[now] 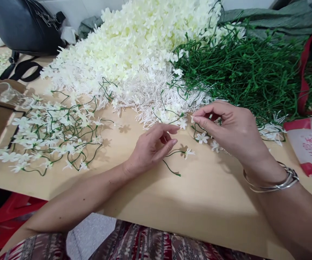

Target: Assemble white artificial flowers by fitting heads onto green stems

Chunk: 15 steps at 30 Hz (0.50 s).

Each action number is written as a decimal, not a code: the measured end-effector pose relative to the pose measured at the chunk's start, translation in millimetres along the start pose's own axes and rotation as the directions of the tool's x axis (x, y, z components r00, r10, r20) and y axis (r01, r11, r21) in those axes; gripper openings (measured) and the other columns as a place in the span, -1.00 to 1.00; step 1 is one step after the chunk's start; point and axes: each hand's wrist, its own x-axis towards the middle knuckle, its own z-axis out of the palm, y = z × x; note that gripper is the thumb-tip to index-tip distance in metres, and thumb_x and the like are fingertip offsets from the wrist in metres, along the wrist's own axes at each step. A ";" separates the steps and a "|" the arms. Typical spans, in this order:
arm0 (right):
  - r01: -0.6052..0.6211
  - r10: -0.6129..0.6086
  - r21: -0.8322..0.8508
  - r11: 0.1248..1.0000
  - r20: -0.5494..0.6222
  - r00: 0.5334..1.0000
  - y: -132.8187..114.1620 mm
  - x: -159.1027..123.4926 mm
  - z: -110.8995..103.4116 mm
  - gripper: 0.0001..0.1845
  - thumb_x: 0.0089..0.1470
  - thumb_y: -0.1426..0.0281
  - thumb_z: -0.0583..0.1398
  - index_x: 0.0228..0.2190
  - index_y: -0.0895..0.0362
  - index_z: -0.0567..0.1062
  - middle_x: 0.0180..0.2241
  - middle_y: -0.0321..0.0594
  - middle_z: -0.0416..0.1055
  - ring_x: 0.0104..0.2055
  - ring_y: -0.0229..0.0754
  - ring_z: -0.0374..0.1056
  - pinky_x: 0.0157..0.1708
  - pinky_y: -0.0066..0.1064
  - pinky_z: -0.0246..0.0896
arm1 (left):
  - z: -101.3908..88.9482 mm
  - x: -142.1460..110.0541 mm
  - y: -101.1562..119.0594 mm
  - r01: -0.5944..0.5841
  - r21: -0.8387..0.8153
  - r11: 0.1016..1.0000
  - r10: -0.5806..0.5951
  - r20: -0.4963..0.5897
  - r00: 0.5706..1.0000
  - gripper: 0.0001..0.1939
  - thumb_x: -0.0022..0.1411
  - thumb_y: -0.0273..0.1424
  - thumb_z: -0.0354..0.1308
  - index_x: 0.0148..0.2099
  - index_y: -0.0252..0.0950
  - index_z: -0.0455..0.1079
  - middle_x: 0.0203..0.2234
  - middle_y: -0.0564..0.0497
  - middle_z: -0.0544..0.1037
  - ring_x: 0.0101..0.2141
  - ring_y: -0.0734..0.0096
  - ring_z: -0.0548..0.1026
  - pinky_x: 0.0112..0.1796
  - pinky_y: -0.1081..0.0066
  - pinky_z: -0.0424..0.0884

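At mid-table, back from the near edge of the table (199,202), what looks like a small white piece (192,118) is pinched btwn thumb and forefinger of the R hand (234,126), the grip closed at the tips. Just below that pinch a white flower (202,137) is seen, w/ a bit of green behind. The L hand (152,146) is held half curled, a gap left btwn thumb and forefinger; a thin stem (175,151) w/ one bloom at its end comes out from under it, but whether it's gripped by the tucked fingers can't be told. Toward the back edge a big heap of white flowers (134,39) is piled, w/ a heap of green stems (239,68) set beside it, toward the back R corner. Flowered sprigs (70,148) are spread over the L side, near a clear cup (5,93); a red-and-white packet (311,144) is laid on the R. As judged, the step in hand is the handling of one tiny piece at a time, L hand kept close by. The next move prob. calls for a light, exact R pinch, w/ the thin stem steadied by the L.
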 end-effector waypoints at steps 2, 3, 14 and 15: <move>-0.067 0.054 0.149 0.987 0.089 0.995 -5.7 -2.8 3.1 -0.92 0.19 0.25 0.33 -0.31 -0.03 0.64 -0.32 -0.18 0.60 -0.29 -0.02 0.45 -0.26 -0.16 0.32 | 0.5 -0.3 -0.1 0.068 -0.072 0.995 -0.070 -0.020 0.997 -0.70 0.46 -0.38 0.23 0.20 -0.25 0.43 -0.05 -0.14 0.64 -0.27 0.48 0.60 -0.19 0.44 0.56; -0.091 0.065 0.204 0.975 0.129 0.990 -7.7 -4.5 5.7 -0.90 0.18 0.23 0.35 -0.30 -0.03 0.64 -0.31 -0.18 0.61 -0.31 -0.03 0.44 -0.27 -0.17 0.33 | 0.7 -0.3 -0.1 0.095 -0.110 0.989 -0.098 -0.022 0.995 -0.68 0.46 -0.37 0.23 0.22 -0.25 0.43 -0.02 -0.16 0.64 -0.25 0.47 0.62 -0.17 0.43 0.57; -0.118 0.072 0.315 0.942 0.155 0.985 -11.3 -8.8 18.8 -0.92 0.16 0.25 0.34 -0.33 -0.03 0.57 -0.28 -0.19 0.60 -0.23 -0.03 0.50 -0.23 -0.18 0.38 | -1.1 2.1 -2.4 0.198 -0.251 0.947 -0.236 -0.129 0.963 -0.82 0.38 -0.25 0.33 -0.19 -0.26 0.52 -0.26 -0.05 0.64 -0.27 0.45 0.59 -0.18 0.43 0.57; -0.085 0.060 0.265 0.961 0.099 0.993 -10.3 -6.9 15.0 -0.93 0.18 0.27 0.32 -0.33 -0.02 0.56 -0.28 -0.18 0.61 -0.22 -0.01 0.51 -0.21 -0.16 0.37 | -1.0 1.7 -2.2 0.216 -0.288 0.933 -0.264 -0.139 0.955 -0.81 0.38 -0.25 0.33 -0.20 -0.26 0.50 -0.23 -0.06 0.65 -0.25 0.44 0.61 -0.16 0.42 0.58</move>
